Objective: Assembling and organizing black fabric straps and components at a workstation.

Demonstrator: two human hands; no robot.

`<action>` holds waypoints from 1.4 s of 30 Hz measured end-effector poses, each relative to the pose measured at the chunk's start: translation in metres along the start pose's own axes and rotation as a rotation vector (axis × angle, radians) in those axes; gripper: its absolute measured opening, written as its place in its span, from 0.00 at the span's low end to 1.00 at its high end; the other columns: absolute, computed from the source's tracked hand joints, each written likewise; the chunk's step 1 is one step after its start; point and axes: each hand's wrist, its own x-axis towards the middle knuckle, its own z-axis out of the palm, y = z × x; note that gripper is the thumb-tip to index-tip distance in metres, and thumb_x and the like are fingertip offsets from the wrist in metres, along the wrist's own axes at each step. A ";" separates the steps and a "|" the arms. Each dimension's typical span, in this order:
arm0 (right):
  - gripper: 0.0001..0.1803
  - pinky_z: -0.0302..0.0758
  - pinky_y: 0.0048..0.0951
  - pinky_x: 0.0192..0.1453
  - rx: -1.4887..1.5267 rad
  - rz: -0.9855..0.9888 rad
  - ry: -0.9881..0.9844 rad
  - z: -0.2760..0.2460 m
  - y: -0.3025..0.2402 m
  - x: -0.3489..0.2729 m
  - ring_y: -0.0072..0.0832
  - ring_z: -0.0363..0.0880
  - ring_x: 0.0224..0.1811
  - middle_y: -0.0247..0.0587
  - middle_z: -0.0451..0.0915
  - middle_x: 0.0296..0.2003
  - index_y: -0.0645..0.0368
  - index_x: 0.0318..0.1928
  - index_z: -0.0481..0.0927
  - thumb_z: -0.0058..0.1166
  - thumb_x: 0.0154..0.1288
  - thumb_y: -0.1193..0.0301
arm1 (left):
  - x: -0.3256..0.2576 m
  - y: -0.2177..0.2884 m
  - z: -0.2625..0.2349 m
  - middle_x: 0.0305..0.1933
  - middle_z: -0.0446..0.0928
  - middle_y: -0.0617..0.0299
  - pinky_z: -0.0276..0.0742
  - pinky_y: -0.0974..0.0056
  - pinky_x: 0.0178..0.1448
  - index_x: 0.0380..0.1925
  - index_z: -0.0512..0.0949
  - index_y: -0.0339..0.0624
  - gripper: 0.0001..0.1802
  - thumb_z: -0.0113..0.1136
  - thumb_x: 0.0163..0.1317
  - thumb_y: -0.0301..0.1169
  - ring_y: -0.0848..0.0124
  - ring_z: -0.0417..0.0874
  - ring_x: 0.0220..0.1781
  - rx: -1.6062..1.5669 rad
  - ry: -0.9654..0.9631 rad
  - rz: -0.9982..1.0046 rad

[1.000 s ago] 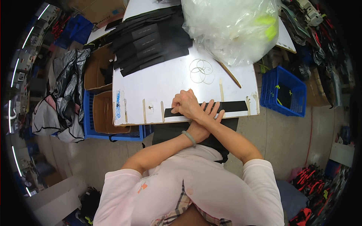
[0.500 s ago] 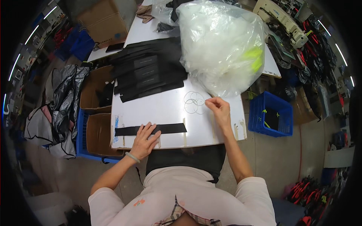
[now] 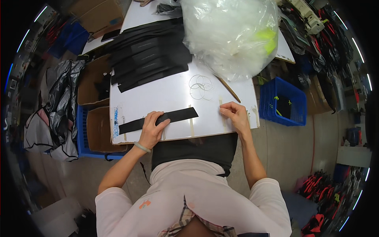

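Note:
A flat black fabric strip [image 3: 179,115] lies at a slant near the front edge of the white table [image 3: 158,91]. My left hand [image 3: 152,125] has its fingers and thumb closed on the strip's middle. To the right, my right hand [image 3: 235,114] hovers over the table with thumb and fingertips pinched together. Whatever may be between those fingertips is too small to make out. A thin brown stick [image 3: 229,89] lies just beyond my right hand, its far end at the plastic bag. Left of the stick are several overlapping thin rings [image 3: 201,87].
A large clear bag of white filling [image 3: 231,39] covers the table's far right. Overlapping black fabric pieces [image 3: 152,55] lie at the far left. A blue crate [image 3: 282,102] stands right of the table; cardboard boxes [image 3: 98,128] in a blue bin are at the left.
My left hand has gone from lying flat to gripping the strip, which now slants up to the right. My right hand has drawn back toward me, away from the rings and stick.

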 end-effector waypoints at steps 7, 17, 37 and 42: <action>0.09 0.72 0.19 0.39 0.057 -0.053 0.079 -0.003 -0.007 0.002 0.17 0.76 0.30 0.33 0.82 0.29 0.66 0.39 0.83 0.62 0.60 0.73 | 0.008 -0.010 -0.010 0.51 0.74 0.50 0.72 0.51 0.56 0.44 0.80 0.41 0.18 0.63 0.50 0.18 0.50 0.74 0.54 -0.007 0.127 -0.040; 0.11 0.73 0.20 0.40 0.043 -0.157 0.190 -0.014 -0.029 0.004 0.18 0.78 0.33 0.34 0.83 0.32 0.64 0.41 0.84 0.62 0.62 0.70 | 0.053 0.073 0.044 0.48 0.73 0.52 0.72 0.53 0.54 0.43 0.75 0.38 0.18 0.66 0.49 0.21 0.52 0.74 0.50 -0.323 -0.001 0.223; 0.10 0.67 0.37 0.50 -0.615 -0.589 0.485 -0.040 0.049 -0.041 0.36 0.72 0.44 0.35 0.78 0.38 0.58 0.33 0.84 0.67 0.47 0.73 | 0.070 0.119 0.109 0.52 0.75 0.55 0.73 0.55 0.55 0.43 0.79 0.39 0.17 0.66 0.50 0.20 0.54 0.73 0.54 -0.231 0.053 0.167; 0.09 0.67 0.36 0.51 -0.614 -0.582 0.490 -0.038 0.050 -0.043 0.35 0.72 0.46 0.35 0.78 0.38 0.57 0.33 0.85 0.67 0.47 0.73 | 0.066 0.122 0.110 0.53 0.74 0.55 0.72 0.54 0.56 0.43 0.78 0.39 0.18 0.64 0.49 0.20 0.54 0.73 0.55 -0.189 0.070 0.158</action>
